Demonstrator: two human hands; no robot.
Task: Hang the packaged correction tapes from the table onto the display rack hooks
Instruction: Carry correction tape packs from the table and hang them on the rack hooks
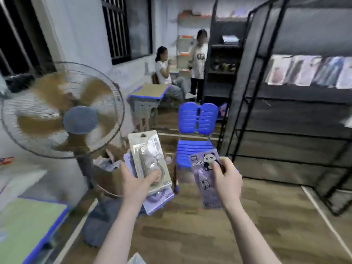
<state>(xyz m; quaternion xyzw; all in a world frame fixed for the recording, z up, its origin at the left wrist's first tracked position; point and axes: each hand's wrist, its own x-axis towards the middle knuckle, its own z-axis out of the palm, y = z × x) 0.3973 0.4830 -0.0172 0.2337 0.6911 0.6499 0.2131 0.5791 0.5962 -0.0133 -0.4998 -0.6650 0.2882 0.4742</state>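
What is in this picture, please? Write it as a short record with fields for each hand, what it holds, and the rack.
left hand: grips a stack of packages, thumb on top
top of stack: beige package, purple ones beneath
right hand: holds one purple panda package, thumb on its front
display rack: black, to the right, not reached yet
blue chair: ahead, between hands and rack
fan: to the left, blades blurred
task state: no package hung in this moment
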